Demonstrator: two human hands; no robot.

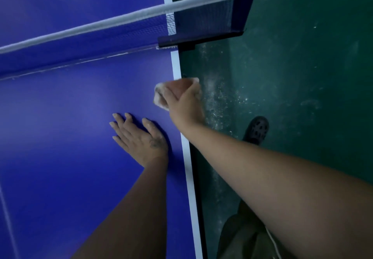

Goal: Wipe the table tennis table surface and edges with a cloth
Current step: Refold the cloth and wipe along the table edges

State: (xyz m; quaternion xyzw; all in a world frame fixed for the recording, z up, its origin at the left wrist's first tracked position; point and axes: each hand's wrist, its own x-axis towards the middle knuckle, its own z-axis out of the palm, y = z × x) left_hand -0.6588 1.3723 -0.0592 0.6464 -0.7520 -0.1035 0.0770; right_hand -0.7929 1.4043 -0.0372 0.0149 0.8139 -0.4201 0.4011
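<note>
1 cloth (159, 95) gripped by right hand (184, 101) | left hand (139, 137) flat on 1 table (60, 117)

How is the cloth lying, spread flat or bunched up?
Bunched up: the pale pinkish cloth forms a wad that the right hand grips at the white edge line of the blue table.

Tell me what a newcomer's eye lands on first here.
The bright blue table fills the left of the view, with the net stretched across it higher up. At the table's right edge, the right hand grips a pale cloth, while the left hand lies flat on the surface beside it.
</note>
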